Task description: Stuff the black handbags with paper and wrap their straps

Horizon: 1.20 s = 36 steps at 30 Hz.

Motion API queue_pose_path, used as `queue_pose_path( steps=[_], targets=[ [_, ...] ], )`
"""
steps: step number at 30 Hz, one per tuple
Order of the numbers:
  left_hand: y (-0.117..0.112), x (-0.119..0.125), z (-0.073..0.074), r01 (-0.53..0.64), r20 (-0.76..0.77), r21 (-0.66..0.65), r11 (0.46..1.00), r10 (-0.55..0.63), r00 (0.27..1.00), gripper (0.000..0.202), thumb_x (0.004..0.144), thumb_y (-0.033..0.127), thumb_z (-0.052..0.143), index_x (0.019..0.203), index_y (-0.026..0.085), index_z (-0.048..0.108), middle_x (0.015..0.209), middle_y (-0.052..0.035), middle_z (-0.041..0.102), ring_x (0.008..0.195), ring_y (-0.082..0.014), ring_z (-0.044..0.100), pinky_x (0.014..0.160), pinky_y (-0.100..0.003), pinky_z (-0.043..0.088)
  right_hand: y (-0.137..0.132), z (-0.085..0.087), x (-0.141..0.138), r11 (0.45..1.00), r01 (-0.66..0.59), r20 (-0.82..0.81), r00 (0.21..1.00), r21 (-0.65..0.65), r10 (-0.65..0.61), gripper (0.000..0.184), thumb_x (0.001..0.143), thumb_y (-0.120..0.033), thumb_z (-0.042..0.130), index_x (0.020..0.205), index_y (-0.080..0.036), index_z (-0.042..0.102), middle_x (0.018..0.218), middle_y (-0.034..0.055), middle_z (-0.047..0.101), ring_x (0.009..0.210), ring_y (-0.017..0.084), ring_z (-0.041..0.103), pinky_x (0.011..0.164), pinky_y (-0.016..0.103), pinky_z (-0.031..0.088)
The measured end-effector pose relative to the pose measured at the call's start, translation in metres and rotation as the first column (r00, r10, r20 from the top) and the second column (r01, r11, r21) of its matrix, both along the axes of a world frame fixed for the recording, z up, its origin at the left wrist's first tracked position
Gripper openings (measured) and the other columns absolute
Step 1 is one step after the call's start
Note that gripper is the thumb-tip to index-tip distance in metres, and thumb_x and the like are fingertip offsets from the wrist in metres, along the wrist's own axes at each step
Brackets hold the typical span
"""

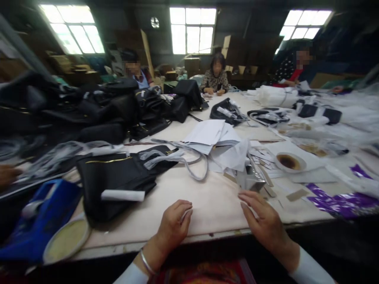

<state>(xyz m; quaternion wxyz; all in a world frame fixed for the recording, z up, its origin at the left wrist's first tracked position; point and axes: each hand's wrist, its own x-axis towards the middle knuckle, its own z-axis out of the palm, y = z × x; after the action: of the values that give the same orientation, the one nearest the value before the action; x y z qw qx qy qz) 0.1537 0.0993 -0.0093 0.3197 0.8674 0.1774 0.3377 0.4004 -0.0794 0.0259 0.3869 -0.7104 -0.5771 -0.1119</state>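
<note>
My left hand (174, 225) rests near the front edge of the pale worktable (207, 201), its fingers curled in a loose fist round a small white scrap. A silver bangle circles that wrist. My right hand (263, 221) lies flat on the cloth with fingers stretched out, holding nothing. Its fingertips reach close to a small metal box-like tool (251, 180). A black bag (118, 177) with a gold zip and a white paper roll (122, 195) lies to the left of my left hand.
White paper sheets (216, 138) and grey straps are piled mid-table. A dish of brown glue (289, 161) sits right, purple foil (340, 201) beyond it. Black bags heap at the left. A blue bag (41, 221) lies at front left. Three other people sit at the far side.
</note>
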Motion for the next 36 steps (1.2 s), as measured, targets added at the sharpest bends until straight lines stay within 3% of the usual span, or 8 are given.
queue_pose_path(
  steps=[4, 8, 10, 13, 16, 20, 25, 36],
  targets=[
    [-0.036, -0.037, 0.003, -0.066, -0.018, 0.066, 0.996, 0.067, 0.998, 0.017, 0.091, 0.013, 0.055, 0.101, 0.020, 0.067, 0.094, -0.0083, 0.072, 0.087, -0.0199, 0.070, 0.079, -0.033, 0.061, -0.040, -0.052, -0.045, 0.989, -0.130, 0.031, 0.991, -0.072, 0.133, 0.021, 0.097, -0.027, 0.053, 0.108, -0.021, 0.069, 0.110, 0.0112, 0.072, 0.100, 0.025, 0.072, 0.088, 0.039, 0.063],
    [-0.016, -0.074, 0.036, -0.330, 0.028, 0.226, 0.917, 0.332, 0.943, 0.019, 0.090, 0.018, 0.057, 0.105, 0.023, 0.067, 0.103, -0.0090, 0.072, 0.097, -0.0233, 0.069, 0.091, -0.037, 0.058, -0.064, -0.078, -0.062, 0.975, -0.219, 0.102, 0.970, -0.034, 0.222, 0.025, 0.097, -0.036, 0.053, 0.105, -0.021, 0.070, 0.106, 0.0102, 0.075, 0.092, 0.024, 0.076, 0.080, 0.034, 0.065],
    [0.016, -0.100, 0.060, -0.534, 0.090, 0.247, 0.808, 0.530, 0.843, 0.024, 0.091, 0.024, 0.056, 0.113, 0.018, 0.065, 0.117, -0.0146, 0.067, 0.114, -0.0287, 0.062, 0.106, -0.047, 0.048, -0.068, -0.080, -0.064, 0.966, -0.258, 0.129, 0.958, -0.011, 0.257, 0.026, 0.097, -0.039, 0.054, 0.104, -0.021, 0.071, 0.104, 0.0096, 0.076, 0.089, 0.024, 0.076, 0.078, 0.031, 0.065],
    [0.072, -0.144, 0.092, -0.882, -0.103, 0.254, 0.396, 0.918, 0.382, 0.041, 0.091, 0.037, 0.055, 0.126, 0.016, 0.059, 0.135, -0.0142, 0.061, 0.132, -0.0263, 0.051, 0.115, -0.041, 0.038, -0.063, -0.079, -0.068, 0.955, -0.296, 0.099, 0.950, -0.018, 0.297, 0.024, 0.096, -0.039, 0.055, 0.103, -0.022, 0.071, 0.103, 0.0084, 0.076, 0.088, 0.022, 0.076, 0.078, 0.029, 0.065],
    [0.115, -0.174, 0.104, -0.941, -0.267, 0.200, 0.273, 0.939, 0.216, 0.054, 0.092, 0.046, 0.049, 0.130, 0.007, 0.056, 0.132, -0.0232, 0.062, 0.130, -0.0330, 0.054, 0.108, -0.045, 0.043, -0.050, -0.076, -0.082, 0.948, -0.315, 0.011, 0.949, -0.052, 0.316, 0.021, 0.096, -0.036, 0.056, 0.103, -0.024, 0.071, 0.103, 0.0074, 0.076, 0.090, 0.021, 0.075, 0.081, 0.029, 0.064],
    [0.144, -0.181, 0.104, -0.935, -0.494, 0.157, 0.318, 0.845, 0.204, 0.064, 0.080, 0.057, 0.059, 0.117, 0.006, 0.063, 0.114, -0.0268, 0.070, 0.109, -0.0385, 0.068, 0.088, -0.043, 0.054, -0.034, -0.062, -0.109, 0.904, -0.401, -0.142, 0.913, -0.148, 0.382, 0.019, 0.097, -0.028, 0.054, 0.107, -0.024, 0.069, 0.107, 0.0080, 0.073, 0.097, 0.021, 0.072, 0.088, 0.030, 0.061],
    [0.160, -0.163, 0.129, -0.865, -0.598, 0.217, 0.453, 0.761, 0.249, 0.065, 0.065, 0.030, 0.072, 0.123, 0.005, 0.061, 0.121, -0.0306, 0.067, 0.113, -0.0423, 0.066, 0.086, -0.043, 0.053, -0.022, -0.032, -0.134, 0.833, -0.518, -0.279, 0.843, -0.194, 0.459, 0.022, 0.098, -0.023, 0.049, 0.106, -0.023, 0.069, 0.106, 0.0087, 0.071, 0.098, 0.021, 0.069, 0.089, 0.031, 0.057],
    [0.096, -0.132, 0.139, -0.158, -0.627, 0.241, 0.957, 0.278, 0.727, 0.060, 0.070, 0.019, 0.066, 0.129, 0.027, 0.066, 0.117, -0.0053, 0.071, 0.108, -0.0234, 0.066, 0.097, -0.030, 0.048, -0.001, -0.024, -0.144, 0.808, -0.536, -0.479, 0.791, -0.244, 0.380, 0.021, 0.093, -0.023, 0.051, 0.105, -0.019, 0.068, 0.102, 0.0093, 0.070, 0.096, 0.022, 0.066, 0.088, 0.036, 0.053]
  ],
)
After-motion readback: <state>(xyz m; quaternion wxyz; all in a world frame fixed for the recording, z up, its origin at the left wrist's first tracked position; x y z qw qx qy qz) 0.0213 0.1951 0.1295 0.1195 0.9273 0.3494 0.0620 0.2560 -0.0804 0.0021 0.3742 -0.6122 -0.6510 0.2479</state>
